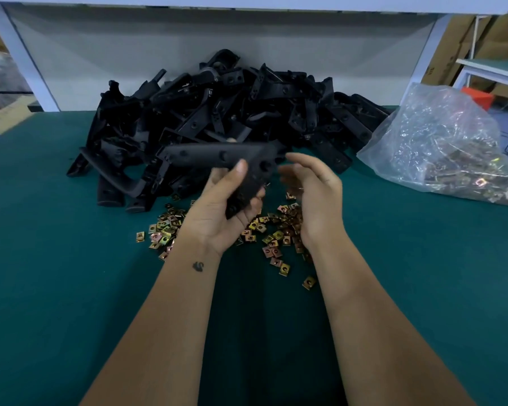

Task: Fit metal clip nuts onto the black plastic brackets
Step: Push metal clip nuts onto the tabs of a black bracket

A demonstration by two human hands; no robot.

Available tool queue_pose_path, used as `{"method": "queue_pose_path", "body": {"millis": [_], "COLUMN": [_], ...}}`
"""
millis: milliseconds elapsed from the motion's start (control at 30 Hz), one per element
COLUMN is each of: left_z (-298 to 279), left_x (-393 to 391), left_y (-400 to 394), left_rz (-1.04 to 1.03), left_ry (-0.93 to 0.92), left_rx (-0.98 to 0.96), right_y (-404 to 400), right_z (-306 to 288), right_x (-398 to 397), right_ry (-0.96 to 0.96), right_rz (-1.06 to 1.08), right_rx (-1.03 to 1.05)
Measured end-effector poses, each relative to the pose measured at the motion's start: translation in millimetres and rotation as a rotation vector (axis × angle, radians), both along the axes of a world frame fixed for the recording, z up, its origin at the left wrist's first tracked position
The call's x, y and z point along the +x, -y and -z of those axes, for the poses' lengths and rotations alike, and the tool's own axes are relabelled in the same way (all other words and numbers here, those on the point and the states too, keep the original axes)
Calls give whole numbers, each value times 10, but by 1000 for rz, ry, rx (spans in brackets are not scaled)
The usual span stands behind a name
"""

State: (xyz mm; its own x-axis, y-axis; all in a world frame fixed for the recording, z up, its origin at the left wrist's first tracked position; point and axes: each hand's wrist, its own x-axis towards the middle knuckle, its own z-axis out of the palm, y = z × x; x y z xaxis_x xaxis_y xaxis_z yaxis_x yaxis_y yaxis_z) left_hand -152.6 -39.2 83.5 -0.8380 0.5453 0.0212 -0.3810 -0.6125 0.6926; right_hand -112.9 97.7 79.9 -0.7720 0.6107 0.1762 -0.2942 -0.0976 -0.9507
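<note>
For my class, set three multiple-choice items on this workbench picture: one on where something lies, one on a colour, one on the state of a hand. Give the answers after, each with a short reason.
1. Where does the clear plastic bag of metal clip nuts lie?
A. At the right of the mat, beside the heap of brackets
B. On the person's left forearm
C. Under the heap of brackets

2. What colour is the table mat?
A. Red
B. Dark green
C. White

3. What is the left hand doing?
A. Lying flat on the mat
B. Holding a black plastic bracket
C. Reaching into the bag

Answers:
1 A: the bag sits at the right edge, next to the heap of black plastic brackets.
2 B: the mat under the loose brass-coloured clip nuts is dark green.
3 B: its thumb and fingers curl round the bracket, while the right hand is open beside it.
</note>
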Motion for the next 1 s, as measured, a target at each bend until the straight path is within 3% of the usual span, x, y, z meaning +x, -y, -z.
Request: {"method": "queue_pose_path", "body": {"millis": [100,200,367,433,667,800,900,1000], "left_z": [-30,-48,-45,-29,48,50,70,113], "left_x": [-32,-70,-75,-83,-137,-129,-121,-132], "left_y": [26,36,10,-1,-7,-58,-91,-104], "left_rz": [-217,-397,-508,-499,-403,-365,-279,-188], "left_ry": [134,175,214,234,276,231,230,219], "left_rx": [187,110,17,-16,30,18,66,101], "right_y": [-1,87,154,168,175,178,139,107], "right_z": [24,35,100,95,119,50,-11,-8], "right_x": [12,20,-1,-12,-37,-23,2,3], "right_ry": [119,201,524,573,500,287,140,79], "right_rz": [128,79,-9,9,4,73,4,-73], "right_rx": [214,477,1278,1358,1226,690,229,-1]}}
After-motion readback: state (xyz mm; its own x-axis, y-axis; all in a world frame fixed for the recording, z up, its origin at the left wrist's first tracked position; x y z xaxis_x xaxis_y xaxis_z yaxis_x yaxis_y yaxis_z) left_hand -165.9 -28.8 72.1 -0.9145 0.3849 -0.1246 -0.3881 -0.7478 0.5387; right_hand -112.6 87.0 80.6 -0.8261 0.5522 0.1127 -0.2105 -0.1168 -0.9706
